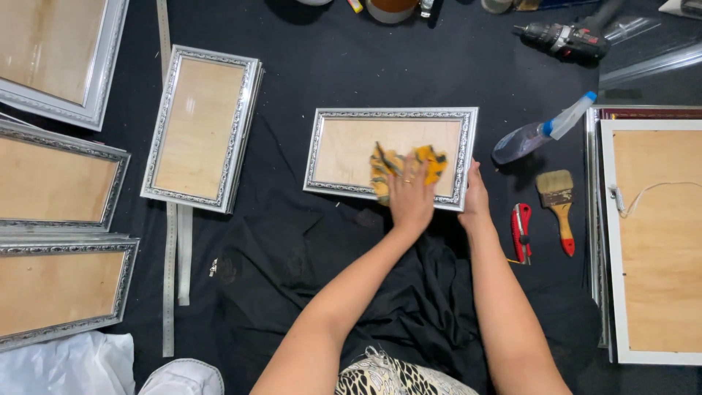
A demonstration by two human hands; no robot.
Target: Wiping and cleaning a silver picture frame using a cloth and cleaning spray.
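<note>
a small silver ornate picture frame [391, 156] lies flat, wooden backing up, near the middle of a black cloth [314, 241] that covers the work surface. a crumpled yellow rag [404, 168] sits on the backing, toward the frame's near right corner. the left hand [411, 196] presses flat on the rag, fingers spread and not curled around it. the right hand [475, 196] rests against the frame's near right corner, fingers on the silver edge — how firmly it grips cannot be told.

just right of the frame lie a spray bottle [540, 132] with a blue and white nozzle, a wooden-handled paintbrush [559, 201] with a red tip, and a red utility knife [521, 232]. a larger frame with a white border [654, 238] runs along the right edge. a cordless drill [567, 38] lies toward the far right corner.

to the left sits another silver frame [202, 128], tilted slightly — beyond it, three more silver frames [55, 183] stack along the left edge. a long metal ruler [169, 241] lies between them.
</note>
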